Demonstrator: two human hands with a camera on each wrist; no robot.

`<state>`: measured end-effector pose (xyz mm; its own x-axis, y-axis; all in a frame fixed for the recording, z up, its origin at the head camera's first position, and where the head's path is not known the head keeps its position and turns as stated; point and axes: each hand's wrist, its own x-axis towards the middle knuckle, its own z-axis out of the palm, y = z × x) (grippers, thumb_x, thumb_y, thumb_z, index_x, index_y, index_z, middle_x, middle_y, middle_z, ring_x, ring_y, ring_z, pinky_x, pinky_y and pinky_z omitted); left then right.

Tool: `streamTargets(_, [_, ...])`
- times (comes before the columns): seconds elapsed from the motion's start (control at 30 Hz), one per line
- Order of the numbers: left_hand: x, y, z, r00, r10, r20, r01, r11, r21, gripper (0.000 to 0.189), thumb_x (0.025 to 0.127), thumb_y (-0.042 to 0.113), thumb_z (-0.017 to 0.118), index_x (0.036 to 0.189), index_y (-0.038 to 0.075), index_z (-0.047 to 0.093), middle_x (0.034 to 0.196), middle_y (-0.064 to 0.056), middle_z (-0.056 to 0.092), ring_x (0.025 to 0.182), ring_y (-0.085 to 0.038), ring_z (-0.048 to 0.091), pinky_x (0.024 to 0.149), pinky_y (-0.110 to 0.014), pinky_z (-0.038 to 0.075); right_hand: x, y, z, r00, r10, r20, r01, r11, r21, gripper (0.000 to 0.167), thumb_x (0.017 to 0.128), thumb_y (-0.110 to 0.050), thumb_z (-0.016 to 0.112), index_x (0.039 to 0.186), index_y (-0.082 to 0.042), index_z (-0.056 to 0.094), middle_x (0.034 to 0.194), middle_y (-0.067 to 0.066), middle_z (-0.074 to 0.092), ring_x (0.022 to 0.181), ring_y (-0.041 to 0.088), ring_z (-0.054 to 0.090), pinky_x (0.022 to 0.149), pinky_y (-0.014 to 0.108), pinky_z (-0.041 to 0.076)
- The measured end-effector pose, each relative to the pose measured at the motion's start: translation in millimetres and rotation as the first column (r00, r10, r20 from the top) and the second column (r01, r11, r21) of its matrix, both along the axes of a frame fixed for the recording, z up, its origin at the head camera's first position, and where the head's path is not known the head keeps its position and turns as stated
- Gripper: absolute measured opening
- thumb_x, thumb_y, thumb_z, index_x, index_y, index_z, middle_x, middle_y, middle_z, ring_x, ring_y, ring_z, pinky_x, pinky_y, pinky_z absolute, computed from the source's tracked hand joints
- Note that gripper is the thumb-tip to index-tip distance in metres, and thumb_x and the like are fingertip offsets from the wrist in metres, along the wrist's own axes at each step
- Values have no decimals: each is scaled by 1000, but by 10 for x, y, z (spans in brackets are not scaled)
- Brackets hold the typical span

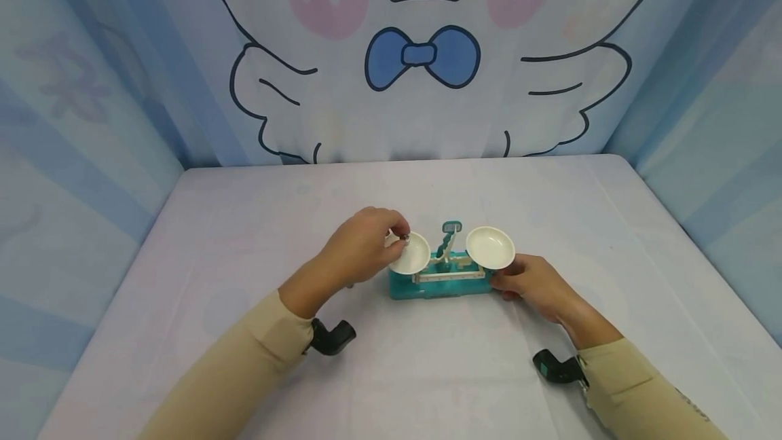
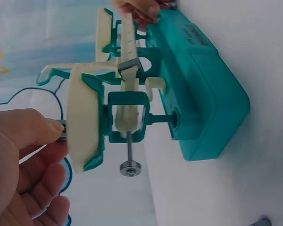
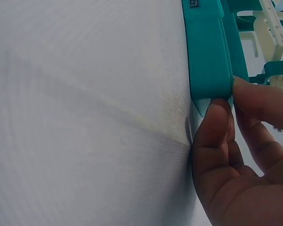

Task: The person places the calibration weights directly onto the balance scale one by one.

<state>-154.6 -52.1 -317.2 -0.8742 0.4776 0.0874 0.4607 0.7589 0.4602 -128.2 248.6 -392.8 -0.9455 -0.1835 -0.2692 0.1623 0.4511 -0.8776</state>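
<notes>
Pinching small metal piece (image 2: 62,130) in left grip (image 1: 366,242) — at white pan (image 1: 415,258).
Clasping teal balance base (image 1: 440,288) (by one end) in right grip (image 1: 539,284).

Partly Hidden

Head view, centre: the left hand (image 1: 360,246) hides part of a white pan (image 1: 413,255); a metal piece (image 1: 405,237) is too small to identify. Right wrist view, upper right: the edge crops the balance scale (image 3: 210,56).
</notes>
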Motion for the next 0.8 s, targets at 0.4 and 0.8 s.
streamTargets(0.4, [-55,25,-116,992,-52,-113,50,998,-27,13,92,15,72,104,11,75,99,1,72,91,-18,57,81,-34,49,-7,6,5,1000,12,-5,-12,999,32,32,91,-6,71,114,13,61,98,11,64,82,20,60,72,29,53])
streamTargets(0.8, [-74,98,-111,988,-83,-128,71,993,-94,14,92,17,71,106,13,76,100,1,73,91,-18,57,79,-36,46,-10,2,-5,1000,14,-3,-14,999,35,32,90,-5,71,114,14,61,97,11,64,82,20,59,72,29,53])
